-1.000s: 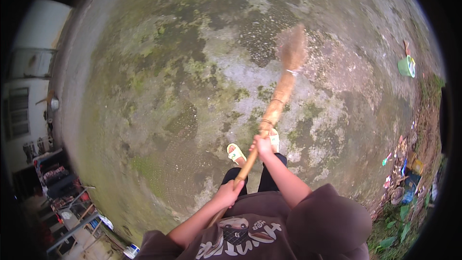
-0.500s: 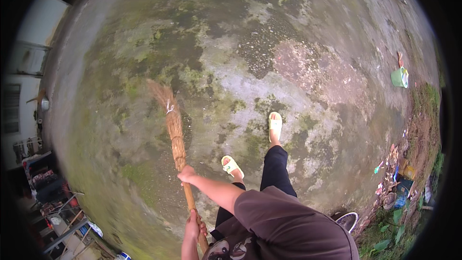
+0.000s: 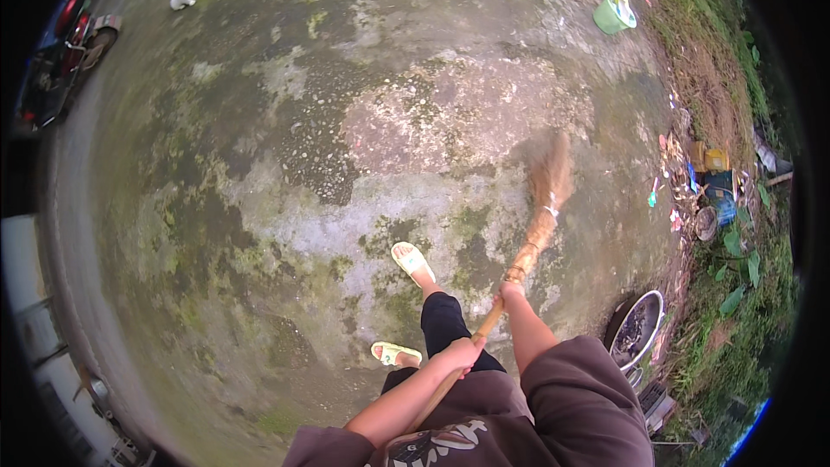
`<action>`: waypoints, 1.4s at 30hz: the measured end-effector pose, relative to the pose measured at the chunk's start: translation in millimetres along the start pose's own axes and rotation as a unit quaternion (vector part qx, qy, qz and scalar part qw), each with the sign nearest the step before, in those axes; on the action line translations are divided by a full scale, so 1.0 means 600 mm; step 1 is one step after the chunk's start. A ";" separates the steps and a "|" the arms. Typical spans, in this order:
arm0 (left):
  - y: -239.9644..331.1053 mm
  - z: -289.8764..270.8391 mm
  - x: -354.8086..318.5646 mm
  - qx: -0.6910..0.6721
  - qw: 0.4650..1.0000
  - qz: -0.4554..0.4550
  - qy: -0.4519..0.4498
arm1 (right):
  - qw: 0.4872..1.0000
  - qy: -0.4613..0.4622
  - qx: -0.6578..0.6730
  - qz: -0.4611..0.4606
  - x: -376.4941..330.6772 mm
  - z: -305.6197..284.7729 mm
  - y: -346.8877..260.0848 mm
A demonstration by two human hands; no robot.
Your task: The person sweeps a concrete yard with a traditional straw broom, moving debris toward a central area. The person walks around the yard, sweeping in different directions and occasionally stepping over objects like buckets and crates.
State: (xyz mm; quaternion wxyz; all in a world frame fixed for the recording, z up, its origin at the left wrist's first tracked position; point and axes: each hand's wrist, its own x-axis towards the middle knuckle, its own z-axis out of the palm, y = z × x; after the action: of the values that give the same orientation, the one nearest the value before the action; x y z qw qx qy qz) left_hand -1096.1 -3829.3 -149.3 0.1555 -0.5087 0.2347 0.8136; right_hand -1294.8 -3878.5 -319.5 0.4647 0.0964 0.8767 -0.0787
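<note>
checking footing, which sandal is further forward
The sandal nearer the broom head, further up the picture; the other sandal sits back close under the body.

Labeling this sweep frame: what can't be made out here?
- Head view: broom bristle end, motion-blurred.
- Head view: left hand and right hand grip details, too small.
- Metal basin contents, too small and dark.
- Litter by the grass, too small to identify.
</note>
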 end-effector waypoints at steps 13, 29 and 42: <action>-0.084 -0.116 -0.208 -0.119 0.982 0.115 0.093 | 0.958 -0.196 0.072 -0.198 -0.296 0.141 -0.051; -0.665 -0.318 -0.528 -0.733 0.594 0.159 0.289 | 0.749 -0.511 -0.388 -0.168 -0.846 0.881 0.571; -0.423 -0.613 -0.448 -0.578 0.786 0.027 0.218 | 0.854 -0.431 -0.253 -0.146 -0.693 0.995 0.220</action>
State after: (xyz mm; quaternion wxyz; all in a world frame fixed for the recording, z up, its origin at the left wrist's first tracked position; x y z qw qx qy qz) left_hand -577.1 -3818.2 -100.7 -0.2453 -0.6606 -0.2387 0.6681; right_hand -557.0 -3926.5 -312.2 0.7875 -0.1972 0.5822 0.0457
